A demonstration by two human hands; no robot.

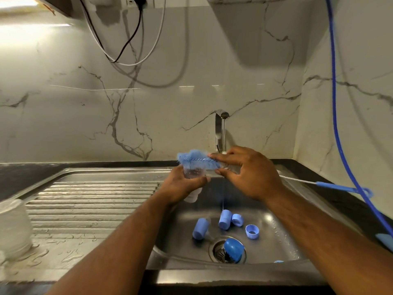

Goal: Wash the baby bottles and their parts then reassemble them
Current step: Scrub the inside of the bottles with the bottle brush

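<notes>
Nearest you, the sink (pixel 276 241) basin holds loose blue parts. A dome cap (pixel 234 250) sits on the drain, with a collar ring (pixel 252 231) just behind it. Further back are a second ring (pixel 237 219) and two tall caps (pixel 225 219), all lying apart. On the drainboard (pixel 95 199) at the left there's a clear container (pixel 12 226), too blurred to name.

Above the basin, your left hand (pixel 182 186) has its fingers wrapped round the middle of the clear bottle (pixel 194 173). The bottle's long axis is near upright, tipped a little, and the mouth looks to be at the top, though that's partly hidden. Your right hand (pixel 248 173) pinches the bottle brush (pixel 198 159) between its fingers and thumb, just behind the bristles. The brush lies crosswise over the bottle top, long axis left-right, with the bristle head pointing left and not yet inside.

Handling guess: the bottle is light, stiff plastic, wet and so slippery, so keep the mid-body wrap. The bristles are soft and the stem is likely springy. You'll probably have to swing the brush head down in line with the bottle before it'll go in.

Right of the hands, a thin brush (pixel 319 184) lies on the desk (pixel 331 201). Behind it, the tap (pixel 221 128) runs a thin stream of water. A blue hose (pixel 336 103) hangs against the wall.
</notes>
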